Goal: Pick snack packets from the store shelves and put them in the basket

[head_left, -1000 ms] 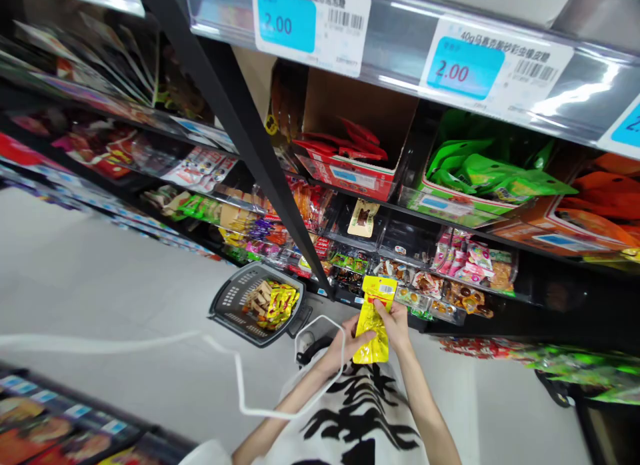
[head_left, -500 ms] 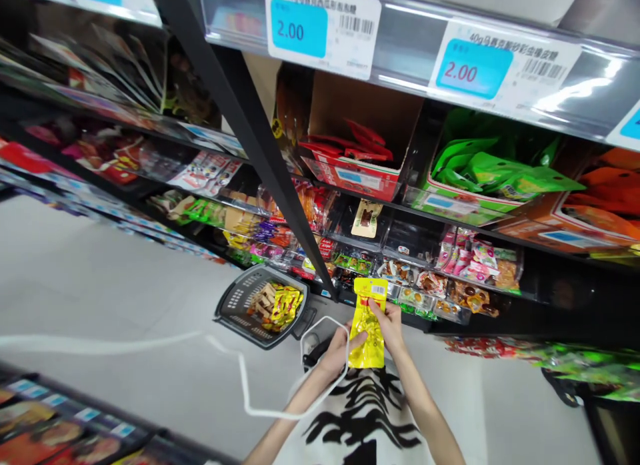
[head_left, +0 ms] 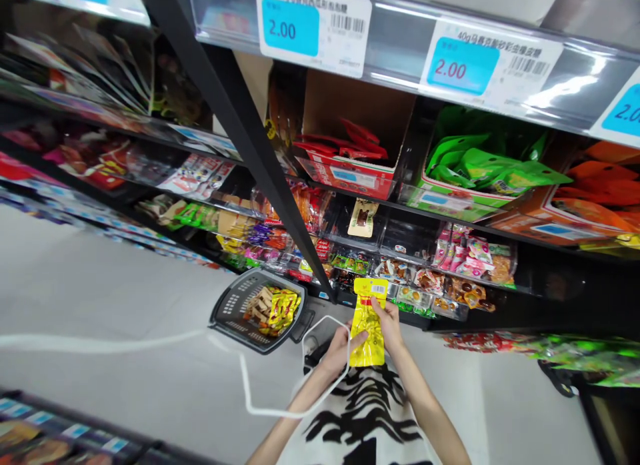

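A yellow snack packet [head_left: 369, 325] is held upright in front of my body, its hang-hole end toward the shelves. My left hand [head_left: 343, 348] grips its lower left side, thumb across the front. My right hand [head_left: 389, 324] pinches its upper right edge, with the thumb near the red mark. The fingers behind the packet are hidden. On the floor to the left, a dark grey shopping basket [head_left: 230, 312] contains several yellow packets [head_left: 284, 310] and some light brown pieces [head_left: 260, 305].
Ahead stand shelves with a red box [head_left: 345, 175], a green box [head_left: 445, 202] and an orange box [head_left: 545, 225] of snack packets. A slanted black post [head_left: 240, 118] divides the shelving. Another display [head_left: 55, 432] is at the lower left. A white cable-like loop [head_left: 245, 378] crosses the view.
The view has shifted slightly, so the shelves and basket appear a little further left. Both hands keep hold of the yellow packet in nearly the same place.
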Demonstrator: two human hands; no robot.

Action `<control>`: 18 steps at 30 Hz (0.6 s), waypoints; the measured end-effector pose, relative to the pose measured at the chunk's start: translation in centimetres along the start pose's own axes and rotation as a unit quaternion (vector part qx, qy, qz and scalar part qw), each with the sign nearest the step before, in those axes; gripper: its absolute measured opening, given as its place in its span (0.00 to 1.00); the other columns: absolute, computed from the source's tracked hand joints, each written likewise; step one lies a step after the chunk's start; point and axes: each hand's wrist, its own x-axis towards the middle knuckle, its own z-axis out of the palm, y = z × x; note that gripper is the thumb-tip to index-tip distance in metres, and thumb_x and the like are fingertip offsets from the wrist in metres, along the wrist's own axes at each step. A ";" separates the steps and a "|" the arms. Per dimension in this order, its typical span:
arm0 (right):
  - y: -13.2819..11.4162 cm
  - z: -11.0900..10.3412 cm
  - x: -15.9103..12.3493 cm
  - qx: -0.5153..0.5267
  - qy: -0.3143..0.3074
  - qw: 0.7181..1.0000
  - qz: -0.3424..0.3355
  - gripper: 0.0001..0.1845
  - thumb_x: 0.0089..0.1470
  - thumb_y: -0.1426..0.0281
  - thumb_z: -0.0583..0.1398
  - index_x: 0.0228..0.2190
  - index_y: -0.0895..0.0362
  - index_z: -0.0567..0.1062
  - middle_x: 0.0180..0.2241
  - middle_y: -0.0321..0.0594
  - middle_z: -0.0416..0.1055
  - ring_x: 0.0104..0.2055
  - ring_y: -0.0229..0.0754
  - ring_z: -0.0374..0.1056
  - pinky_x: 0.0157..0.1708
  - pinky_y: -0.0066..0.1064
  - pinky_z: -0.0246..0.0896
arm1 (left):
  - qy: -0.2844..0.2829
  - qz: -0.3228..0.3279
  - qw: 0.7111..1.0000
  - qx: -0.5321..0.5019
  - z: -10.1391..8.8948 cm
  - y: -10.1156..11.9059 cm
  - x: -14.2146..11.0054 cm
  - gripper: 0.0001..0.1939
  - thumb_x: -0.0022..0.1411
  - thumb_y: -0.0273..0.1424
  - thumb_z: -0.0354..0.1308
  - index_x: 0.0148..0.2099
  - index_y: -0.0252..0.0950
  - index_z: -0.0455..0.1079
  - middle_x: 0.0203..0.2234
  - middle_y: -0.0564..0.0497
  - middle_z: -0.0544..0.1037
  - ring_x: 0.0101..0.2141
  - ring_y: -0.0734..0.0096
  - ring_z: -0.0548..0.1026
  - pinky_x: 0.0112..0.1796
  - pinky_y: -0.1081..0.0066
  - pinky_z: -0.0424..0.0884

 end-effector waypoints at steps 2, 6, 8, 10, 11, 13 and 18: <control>0.4 0.1 0.2 0.014 0.018 1.000 -0.001 0.19 0.43 0.53 0.70 0.23 0.57 0.79 0.21 0.37 0.74 0.24 0.42 0.68 0.24 0.31 0.62 | -0.002 0.012 1.000 0.009 -0.2 -0.3 0.2 0.36 0.49 0.42 0.72 0.57 0.34 0.69 0.41 0.42 0.82 0.43 0.51 0.80 0.43 0.58 0.76; 1.0 -0.2 0.7 0.064 0.079 0.995 0.004 0.19 0.40 0.54 0.72 0.21 0.57 0.76 0.21 0.34 0.73 0.23 0.38 0.65 0.25 0.30 0.60 | 0.015 0.087 0.994 0.057 -1.0 -1.6 1.0 0.36 0.51 0.38 0.72 0.60 0.38 0.66 0.47 0.42 0.79 0.47 0.53 0.78 0.47 0.58 0.75; 1.0 -0.6 1.0 0.077 0.103 0.992 0.002 0.20 0.40 0.54 0.72 0.21 0.56 0.75 0.21 0.33 0.72 0.22 0.37 0.64 0.24 0.29 0.59 | 0.021 0.130 0.986 0.103 -1.3 -1.9 1.2 0.36 0.51 0.36 0.71 0.61 0.39 0.64 0.50 0.42 0.77 0.50 0.53 0.77 0.49 0.57 0.74; 0.9 -1.0 1.2 0.069 0.119 0.990 -0.005 0.22 0.41 0.51 0.71 0.22 0.56 0.74 0.22 0.34 0.72 0.22 0.37 0.64 0.24 0.29 0.60 | 0.023 0.164 0.971 0.174 -1.4 -1.6 1.0 0.35 0.53 0.35 0.70 0.61 0.40 0.63 0.53 0.41 0.75 0.53 0.52 0.75 0.51 0.55 0.73; 0.9 -1.2 1.3 0.061 0.127 0.990 -0.008 0.23 0.42 0.50 0.70 0.23 0.56 0.74 0.22 0.35 0.73 0.22 0.38 0.65 0.24 0.30 0.60 | 0.023 0.185 0.956 0.226 -1.4 -1.3 0.9 0.35 0.54 0.34 0.69 0.62 0.40 0.63 0.55 0.40 0.73 0.55 0.50 0.73 0.53 0.53 0.72; 0.8 -1.4 1.5 0.050 0.147 0.988 -0.012 0.24 0.44 0.48 0.68 0.25 0.56 0.73 0.24 0.37 0.74 0.23 0.40 0.67 0.25 0.31 0.63 | 0.019 0.237 0.905 0.352 -1.3 -0.5 0.4 0.35 0.53 0.33 0.70 0.62 0.41 0.65 0.60 0.38 0.69 0.60 0.46 0.67 0.57 0.46 0.65; -0.3 -0.7 1.3 0.063 0.130 0.989 0.013 0.25 0.51 0.46 0.62 0.33 0.56 0.76 0.32 0.41 0.79 0.31 0.46 0.74 0.30 0.34 0.68 | -0.023 0.314 0.768 0.557 -0.9 0.6 0.1 0.34 0.52 0.27 0.68 0.61 0.45 0.68 0.65 0.41 0.63 0.65 0.41 0.58 0.64 0.36 0.47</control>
